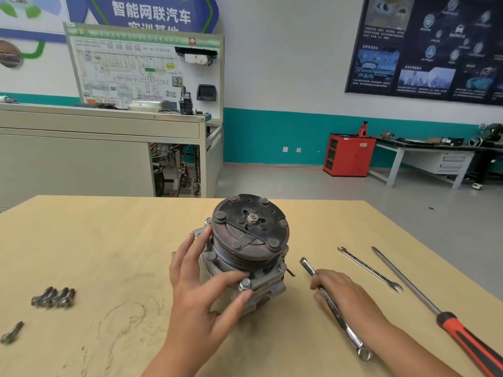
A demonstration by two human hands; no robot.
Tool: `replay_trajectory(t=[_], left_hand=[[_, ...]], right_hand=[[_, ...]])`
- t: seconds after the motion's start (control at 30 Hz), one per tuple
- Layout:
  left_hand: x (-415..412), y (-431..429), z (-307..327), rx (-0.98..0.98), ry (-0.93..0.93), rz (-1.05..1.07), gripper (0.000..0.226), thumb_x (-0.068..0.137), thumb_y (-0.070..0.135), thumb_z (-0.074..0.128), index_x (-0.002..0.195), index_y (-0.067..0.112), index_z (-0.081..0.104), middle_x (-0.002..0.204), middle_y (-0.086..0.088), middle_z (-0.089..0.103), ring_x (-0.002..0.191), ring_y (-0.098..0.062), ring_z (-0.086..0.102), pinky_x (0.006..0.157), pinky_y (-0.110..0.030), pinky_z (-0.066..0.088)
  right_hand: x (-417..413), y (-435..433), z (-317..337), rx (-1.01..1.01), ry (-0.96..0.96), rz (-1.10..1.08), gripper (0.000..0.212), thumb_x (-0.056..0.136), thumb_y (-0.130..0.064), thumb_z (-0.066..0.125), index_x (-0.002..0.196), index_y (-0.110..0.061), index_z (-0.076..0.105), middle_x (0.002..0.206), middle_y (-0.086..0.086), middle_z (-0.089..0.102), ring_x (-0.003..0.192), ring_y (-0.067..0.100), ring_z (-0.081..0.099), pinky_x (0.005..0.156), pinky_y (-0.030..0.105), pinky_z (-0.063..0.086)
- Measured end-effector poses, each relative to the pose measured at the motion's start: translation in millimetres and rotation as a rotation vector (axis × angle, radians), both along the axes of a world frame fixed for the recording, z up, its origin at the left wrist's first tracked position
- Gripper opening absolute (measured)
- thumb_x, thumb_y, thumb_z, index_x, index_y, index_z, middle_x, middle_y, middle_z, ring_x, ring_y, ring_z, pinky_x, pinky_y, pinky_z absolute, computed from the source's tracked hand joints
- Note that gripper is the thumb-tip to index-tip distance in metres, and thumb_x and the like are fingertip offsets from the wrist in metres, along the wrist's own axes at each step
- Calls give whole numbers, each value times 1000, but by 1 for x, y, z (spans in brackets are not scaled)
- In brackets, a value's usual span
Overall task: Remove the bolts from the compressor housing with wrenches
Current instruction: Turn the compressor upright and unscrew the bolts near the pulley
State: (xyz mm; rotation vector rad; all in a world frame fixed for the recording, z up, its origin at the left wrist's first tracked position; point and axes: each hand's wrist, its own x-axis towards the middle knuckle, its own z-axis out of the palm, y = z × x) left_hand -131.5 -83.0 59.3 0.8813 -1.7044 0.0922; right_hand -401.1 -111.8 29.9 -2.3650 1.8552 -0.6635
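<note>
We read 智能网联汽车 on the wall sign [151, 12], 11 o'clock. Compressor housing [261, 278] stands at table [109, 240] centre. Left hand [201, 295] cups it, fingers spread; right hand [343, 292], 4 o'clock, grips the wrench [349, 336].

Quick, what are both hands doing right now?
Left hand: cupped round the compressor, steadying it.
Right hand: gripping the wrench.

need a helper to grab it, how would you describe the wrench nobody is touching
On the table, look right of the compressor, where three long tools lie. The spare wrench is the middle one, between the held wrench and the screwdriver. It is the thin one with forked ends, no red handle, no hand on it.
</note>
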Motion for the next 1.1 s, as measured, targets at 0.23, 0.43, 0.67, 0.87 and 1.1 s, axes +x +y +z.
replay_trajectory(t=[0.23,0.43,0.67,0.87,1.1], left_hand=[[-2,1,1,-52,63,10,25,89,54,52,86,36,69,140,-10,40,131,-25,33,112,-35,22],[-4,3,0,-85,153,-3,20,78,38,63,98,37,64,132,6,42,127,-24,38,106,-44,31],[-20,32,11,-182,79,-181,14,88,36,63,99,29,66,97,17,52,84,-8,56,72,-25,46],[0,50,10,405,-125,-158,16,90,21,56,89,11,68,92,3,66,63,7,61,52,-3,35],[128,91,-17,410,288,460,29,63,23,73,78,44,60,65,18,62,61,2,54,53,-9,35]], right_hand=[[13,-8,-9,-143,-300,-23,18,94,-24,50,107,-35,54,109,-29,47,104,-9,41,81,6,31],[1,-21,-17,-1,-52,-91,23,96,-21,46,114,-33,52,130,-19,44,124,3,36,93,23,32],[-1,-26,-24,96,68,-70,43,99,-14,31,132,-41,42,144,-21,35,135,3,28,101,21,26],[33,19,28,-152,-435,18,48,86,1,51,106,-43,55,117,-18,57,113,5,50,85,10,38],[218,90,47,368,-816,613,23,73,-38,60,93,-48,63,87,-14,67,69,-2,58,60,10,40]])
